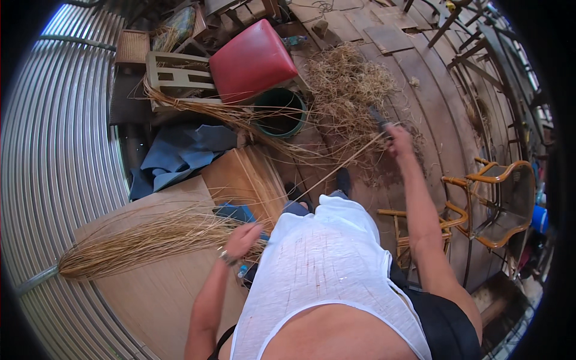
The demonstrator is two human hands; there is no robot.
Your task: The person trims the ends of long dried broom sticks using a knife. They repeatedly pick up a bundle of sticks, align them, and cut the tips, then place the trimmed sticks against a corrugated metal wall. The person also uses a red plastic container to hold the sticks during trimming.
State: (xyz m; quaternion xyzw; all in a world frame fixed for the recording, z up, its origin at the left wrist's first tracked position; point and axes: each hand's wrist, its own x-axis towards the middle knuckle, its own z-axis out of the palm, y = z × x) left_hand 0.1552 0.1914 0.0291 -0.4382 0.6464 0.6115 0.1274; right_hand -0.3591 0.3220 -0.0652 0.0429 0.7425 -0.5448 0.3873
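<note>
Head view: apparently scraping strip [342,165], stretched from beside shavings pile [345,81] toward left hand [243,239]. Gripping knife [377,116] in right hand [399,141] at pile's edge; cannot tell left hand's grip. Likely calls for steady tension next.

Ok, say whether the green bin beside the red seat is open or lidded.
Open: the green bin shows its dark inside, no lid across its rim.

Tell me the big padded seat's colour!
The seat is red, seen best in the head view.
</note>
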